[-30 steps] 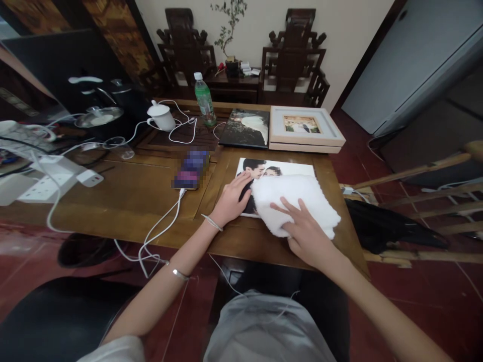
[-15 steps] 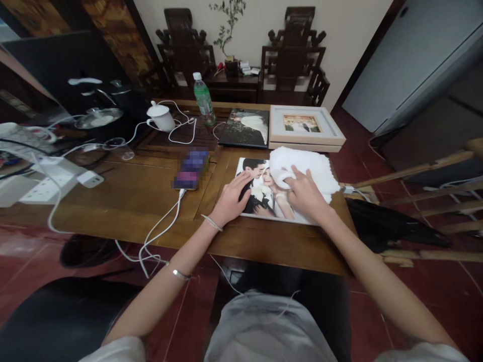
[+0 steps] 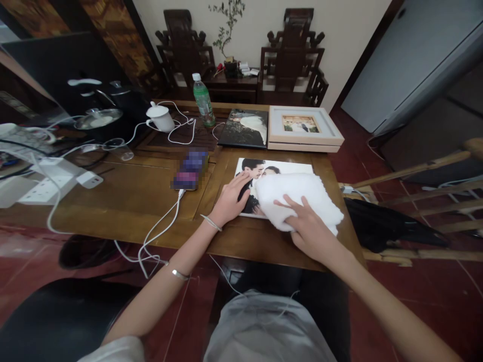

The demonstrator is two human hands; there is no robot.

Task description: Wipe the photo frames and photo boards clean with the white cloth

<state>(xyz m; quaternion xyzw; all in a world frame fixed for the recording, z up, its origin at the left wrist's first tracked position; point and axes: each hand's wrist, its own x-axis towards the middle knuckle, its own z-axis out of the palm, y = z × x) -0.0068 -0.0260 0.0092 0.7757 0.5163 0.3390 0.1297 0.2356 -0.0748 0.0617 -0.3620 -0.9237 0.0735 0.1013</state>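
The photo panel (image 3: 252, 203) lies on the desk (image 3: 151, 203), heads pointing away from the person, long axis sideways. The left hand's (image 3: 231, 202) fingers rest flat, ungripping, on the panel's left; the right hand's (image 3: 308, 229) spread over the white cloth (image 3: 315, 193) covering its right, grip unclear.

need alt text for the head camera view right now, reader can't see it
A person's right hand is on a white cloth covering part of a photo print on a wooden table, while the left hand lies on the print's left side. Beyond are a dark photo panel and a light-framed picture.
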